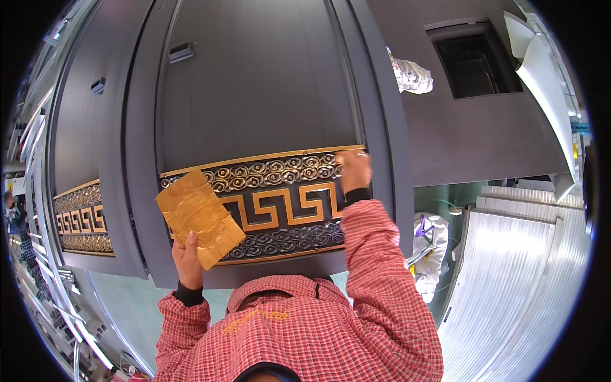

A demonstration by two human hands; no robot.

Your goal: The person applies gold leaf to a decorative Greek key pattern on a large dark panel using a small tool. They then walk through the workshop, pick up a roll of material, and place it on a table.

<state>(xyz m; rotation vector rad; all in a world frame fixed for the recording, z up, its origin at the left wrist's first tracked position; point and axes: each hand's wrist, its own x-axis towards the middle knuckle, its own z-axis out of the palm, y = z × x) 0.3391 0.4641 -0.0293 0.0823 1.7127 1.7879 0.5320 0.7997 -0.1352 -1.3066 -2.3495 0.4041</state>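
My left hand point(187, 256) grips a creased gold-coloured sheet point(198, 216) by its lower edge, thumb on top. The sheet covers the left end of an ornamental panel point(318, 202) on a dark grey door point(254, 83). My right hand point(355, 170) is curled at the right end of the panel's upper swirl band point(273, 172); what its fingers hold, if anything, is blurred. That upper band shows gold on its raised swirls, and the key pattern below it is gold too. The lower swirl band point(286, 239) is mostly dark.
A second dark door point(95, 146) with a gold panel stands at left. On the right are a dark sheet with a rectangular opening point(477, 60), a crumpled silvery wrap point(412, 76), a white bag point(431, 248) and stacked ribbed panels point(509, 274). Metal strips line the far left.
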